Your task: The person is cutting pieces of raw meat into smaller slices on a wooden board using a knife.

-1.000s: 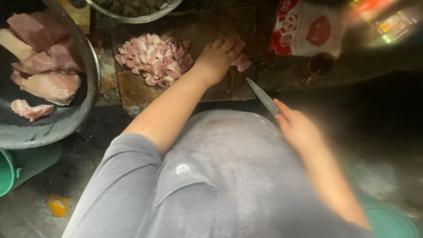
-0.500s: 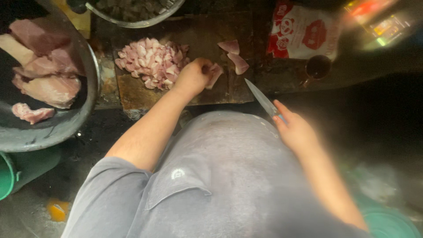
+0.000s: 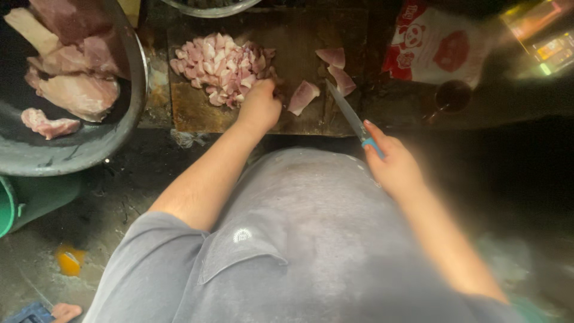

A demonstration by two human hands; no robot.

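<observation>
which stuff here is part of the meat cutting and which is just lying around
In use: knife in right hand; left hand at diced meat pile; meat slices; cutting board.
Lying about: red packet; green bucket; dark cup.

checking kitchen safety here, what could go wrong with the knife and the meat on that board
1. The left hand rests at the heap of diced pink meat, near the grey-bladed knife with a blue handle held in the right hand; a slip could nick a finger.
2. The loose pink meat slice lies close to the front edge of the worn wooden cutting board and might slide off.
</observation>
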